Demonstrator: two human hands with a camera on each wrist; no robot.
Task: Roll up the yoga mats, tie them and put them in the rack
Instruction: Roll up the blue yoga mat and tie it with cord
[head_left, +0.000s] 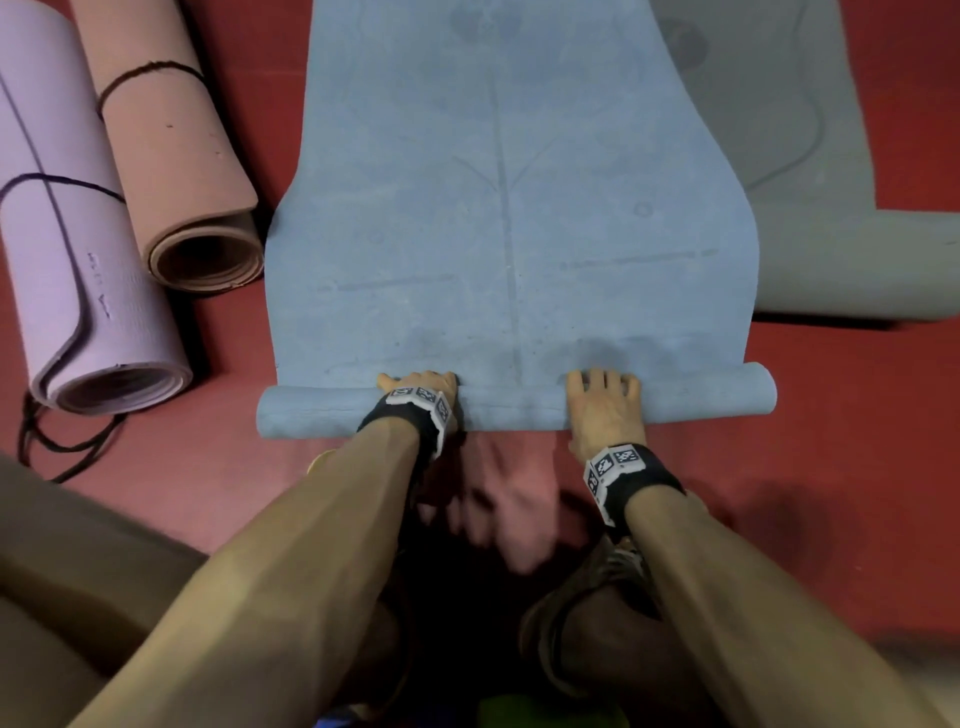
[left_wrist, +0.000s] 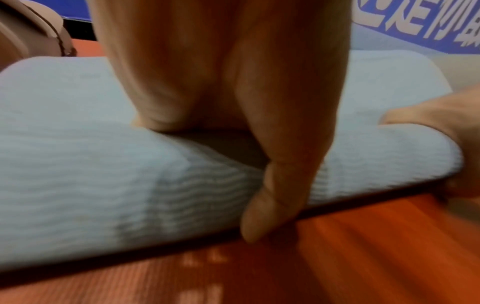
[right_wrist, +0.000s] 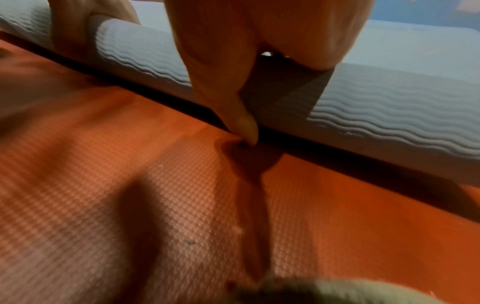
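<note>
Red textured floor matting (head_left: 831, 467) carries everything. On it lies the pale blue foam yoga mat (head_left: 509, 208), its flat length running straight away from the person, its near end wound into a slim roll (head_left: 519, 408) whose long axis runs left to right across the view. A grey foam mat (head_left: 810, 208) lies flat beside it on the right, partly under its edge. To the left lie two finished rolls, side by side, open ends toward the person: a lilac rolled mat (head_left: 78, 260) and a tan-pink rolled mat (head_left: 171, 156), each bound with dark cord (head_left: 150, 70).

The left hand (head_left: 423, 387) rests on top of the roll left of centre; the right hand (head_left: 602, 405) rests on it right of centre. Both have fingers curled over the far side of the roll, gripping it.

The left wrist view alone shows the left thumb (left_wrist: 272, 195) pressed down the roll's near face to the floor. The right wrist view shows the right thumb (right_wrist: 244, 119) likewise at the floor line, and the wavy ribbing of the mat's underside.
</note>
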